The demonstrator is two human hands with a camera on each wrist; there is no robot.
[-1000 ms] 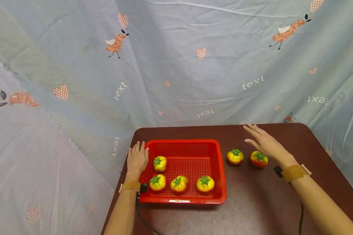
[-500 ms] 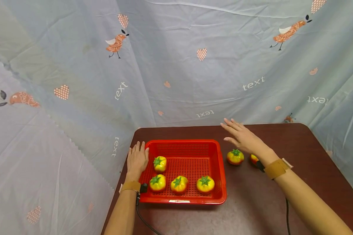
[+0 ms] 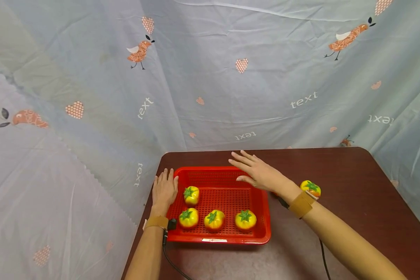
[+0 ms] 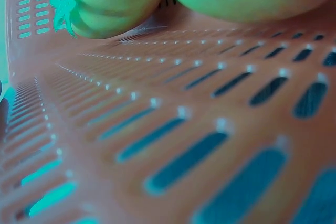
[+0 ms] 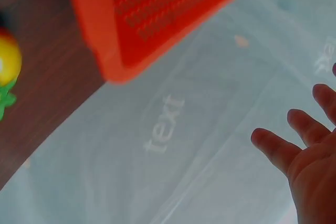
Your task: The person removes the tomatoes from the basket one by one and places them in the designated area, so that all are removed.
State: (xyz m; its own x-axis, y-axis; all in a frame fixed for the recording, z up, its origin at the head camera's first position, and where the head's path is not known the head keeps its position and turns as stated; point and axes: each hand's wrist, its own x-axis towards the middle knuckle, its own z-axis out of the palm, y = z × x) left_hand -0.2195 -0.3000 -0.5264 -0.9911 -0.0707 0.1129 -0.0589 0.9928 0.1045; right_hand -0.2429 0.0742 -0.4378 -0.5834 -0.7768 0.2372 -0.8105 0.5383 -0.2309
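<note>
A red plastic basket with slotted walls stands on the table. Several yellow-red tomatoes with green star-shaped tops lie in it, along its front and left side. My left hand rests at the basket's left rim, fingers straight. In the left wrist view, tomatoes show above the slotted basket floor. My right hand hovers over the basket's back right corner, fingers spread, holding nothing. One tomato lies on the table beyond my right wrist; another is mostly hidden beneath that forearm.
The dark brown table extends to the right of the basket. A pale printed curtain hangs behind the table and along its left side. Each wrist wears a tan strap, with a black cable hanging below.
My right hand has swept left, from above the loose tomatoes to above the basket's back right corner, fingers still spread. The left hand and basket have stayed put.
</note>
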